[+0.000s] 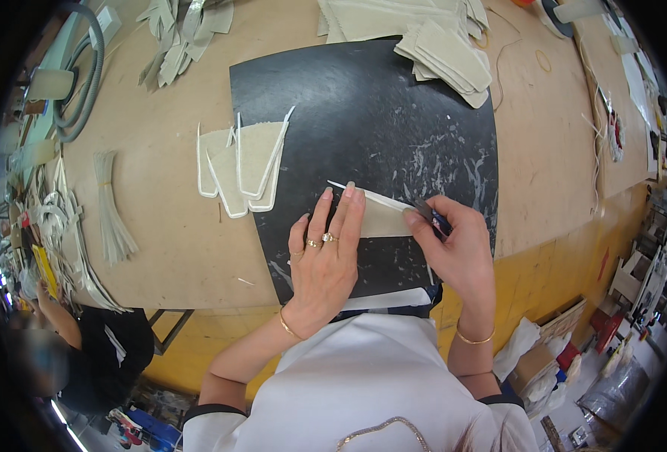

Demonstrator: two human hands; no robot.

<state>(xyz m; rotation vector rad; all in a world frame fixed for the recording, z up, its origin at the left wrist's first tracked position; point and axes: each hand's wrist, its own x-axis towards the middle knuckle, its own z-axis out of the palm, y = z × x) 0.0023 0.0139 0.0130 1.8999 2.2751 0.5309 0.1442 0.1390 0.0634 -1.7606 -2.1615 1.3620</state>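
Observation:
My left hand [326, 245] lies flat with fingers stretched out. Its fingertips press down the white strip on a beige fabric piece [385, 223], which rests on a black mat [439, 158]. Pinched in my right hand [461, 241] is a small tool with a dark handle and grey metal end [433, 215], touching the strip's right end. My palm and fingers hide part of the tool, so its exact kind is unclear. Left of my hands, several beige pieces with white edging [262, 154] overlap, partly on the mat.
Stacked beige pieces [450, 60] cover the mat's far right corner. A bundle of pale strips [112, 207] lies on the wooden table [172, 264] at left. Grey-beige pieces [179, 38] lie farther back. A grey hose [92, 71] curves at far left; another person [96, 346] is at lower left.

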